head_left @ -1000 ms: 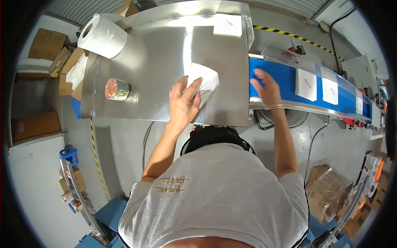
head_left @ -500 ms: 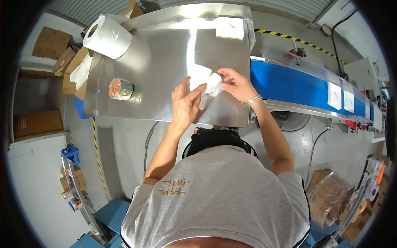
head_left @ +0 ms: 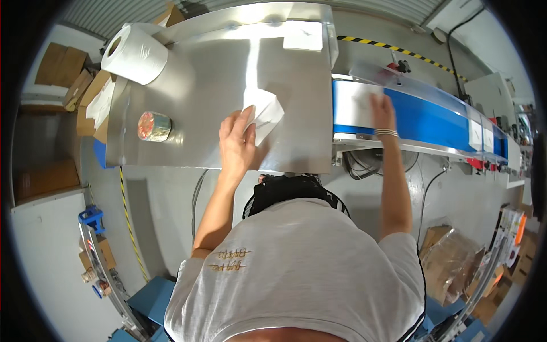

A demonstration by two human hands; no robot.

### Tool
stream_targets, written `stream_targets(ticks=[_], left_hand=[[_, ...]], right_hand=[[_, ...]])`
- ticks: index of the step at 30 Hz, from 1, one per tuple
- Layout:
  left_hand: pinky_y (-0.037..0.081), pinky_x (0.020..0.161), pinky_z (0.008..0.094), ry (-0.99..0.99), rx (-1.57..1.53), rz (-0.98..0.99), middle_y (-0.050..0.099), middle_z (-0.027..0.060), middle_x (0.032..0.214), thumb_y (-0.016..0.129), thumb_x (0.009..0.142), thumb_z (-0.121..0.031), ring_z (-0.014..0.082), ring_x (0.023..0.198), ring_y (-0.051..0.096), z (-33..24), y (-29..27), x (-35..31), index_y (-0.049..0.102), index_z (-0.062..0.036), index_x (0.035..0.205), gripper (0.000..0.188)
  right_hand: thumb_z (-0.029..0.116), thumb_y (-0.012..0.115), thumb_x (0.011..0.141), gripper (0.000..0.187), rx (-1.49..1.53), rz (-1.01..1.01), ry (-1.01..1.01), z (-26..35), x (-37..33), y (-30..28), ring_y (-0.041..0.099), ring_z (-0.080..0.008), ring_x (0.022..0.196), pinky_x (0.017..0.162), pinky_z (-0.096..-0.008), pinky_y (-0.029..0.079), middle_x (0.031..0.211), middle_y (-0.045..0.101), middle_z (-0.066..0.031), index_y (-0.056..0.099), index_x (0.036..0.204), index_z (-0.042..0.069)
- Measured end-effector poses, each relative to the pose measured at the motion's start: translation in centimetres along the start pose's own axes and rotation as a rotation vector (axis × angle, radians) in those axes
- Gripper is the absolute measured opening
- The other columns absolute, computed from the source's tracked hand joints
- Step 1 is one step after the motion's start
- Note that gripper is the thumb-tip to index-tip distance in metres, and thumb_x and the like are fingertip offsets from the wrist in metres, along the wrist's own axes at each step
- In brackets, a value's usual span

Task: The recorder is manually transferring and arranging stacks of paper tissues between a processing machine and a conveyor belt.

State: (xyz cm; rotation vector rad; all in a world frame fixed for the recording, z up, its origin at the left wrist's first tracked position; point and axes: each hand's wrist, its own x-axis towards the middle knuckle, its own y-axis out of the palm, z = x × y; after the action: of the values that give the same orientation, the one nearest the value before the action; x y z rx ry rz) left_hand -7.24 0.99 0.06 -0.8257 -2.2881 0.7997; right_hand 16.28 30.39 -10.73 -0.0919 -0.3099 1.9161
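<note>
Over the steel table, my left hand [head_left: 237,139] is closed on a flat white packet [head_left: 269,118], thumb and fingers at its left edge. The packet looks creased, and I cannot tell whether it is a single piece. Off to the right, my right hand [head_left: 383,111] is at the right end of another white packet [head_left: 354,104] on the blue conveyor belt [head_left: 424,122]. Motion smears its fingers and that end of the packet, so their grip is unclear. Bracelets circle the right wrist.
The steel table [head_left: 196,102] carries a large white roll [head_left: 139,54], a tape roll [head_left: 154,126] and a white stack [head_left: 303,35] at the back right. Further along the belt lie two white packets [head_left: 475,135]. A clear guard [head_left: 410,88] runs along its far side.
My right hand has moved right from the table to the belt, where a white packet now lies. My left hand still holds a packet over the table.
</note>
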Motion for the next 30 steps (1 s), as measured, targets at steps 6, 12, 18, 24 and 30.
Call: stream_targets(ticks=[6, 12, 18, 24, 30], left_hand=[[0.046, 0.086, 0.0412, 0.054, 0.058, -0.046, 0.058, 0.0174, 0.114, 0.063, 0.081, -0.002, 0.0329, 0.098, 0.055, 0.2, 0.2, 0.0, 0.064, -0.0139, 0.117, 0.038], [0.046, 0.085, 0.04, 0.035, 0.029, -0.013, 0.057, 0.0162, 0.114, 0.065, 0.079, -0.002, 0.0305, 0.095, 0.055, 0.0, -0.1, -0.3, 0.067, -0.0171, 0.112, 0.036], [0.042, 0.088, 0.0405, 0.103, 0.03, 0.015, 0.056, 0.0156, 0.116, 0.066, 0.079, -0.005, 0.0306, 0.098, 0.053, 0.2, 0.3, -0.3, 0.068, -0.0177, 0.111, 0.034], [0.037, 0.089, 0.0424, 0.046, 0.168, -0.061, 0.061, 0.0128, 0.104, 0.068, 0.08, -0.016, 0.0287, 0.099, 0.056, 0.7, -0.3, 0.5, 0.058, -0.0081, 0.119, 0.04], [0.039, 0.086, 0.0424, -0.004, 0.325, 0.043, 0.063, 0.0137, 0.1, 0.063, 0.08, -0.007, 0.0305, 0.096, 0.057, -0.1, -1.0, 1.9, 0.061, -0.0044, 0.11, 0.03]], right_hand=[[0.034, 0.068, 0.08, 0.049, -0.956, -0.372, -0.18, -0.1, 1.3, -5.7, 0.057, -0.0326, 0.098, 0.085, -0.0415, 0.045, 0.105, 0.061, -0.0185, 0.056, 0.116, 0.004], [0.012, 0.072, 0.078, 0.049, -0.204, 0.335, -0.544, 5.4, -1.4, 4.5, 0.059, -0.021, 0.098, 0.086, -0.0322, 0.048, 0.115, 0.06, -0.0091, 0.054, 0.123, 0.01], [0.009, 0.07, 0.079, 0.043, 0.027, 0.869, -0.111, 12.1, -3.5, 13.1, 0.055, -0.0162, 0.1, 0.085, -0.0292, 0.048, 0.116, 0.056, -0.0043, 0.054, 0.119, 0.009], [0.016, 0.069, 0.083, 0.04, 0.05, 0.981, 0.025, 9.7, -3.1, 12.5, 0.054, -0.012, 0.097, 0.086, -0.0268, 0.044, 0.104, 0.058, -0.0042, 0.052, 0.116, 0.001], [0.028, 0.063, 0.09, 0.029, -0.147, 0.255, 0.144, 4.1, -1.2, 3.9, 0.053, -0.0092, 0.075, 0.066, -0.0266, 0.046, 0.084, 0.06, -0.0031, 0.058, 0.1, 0.002]])
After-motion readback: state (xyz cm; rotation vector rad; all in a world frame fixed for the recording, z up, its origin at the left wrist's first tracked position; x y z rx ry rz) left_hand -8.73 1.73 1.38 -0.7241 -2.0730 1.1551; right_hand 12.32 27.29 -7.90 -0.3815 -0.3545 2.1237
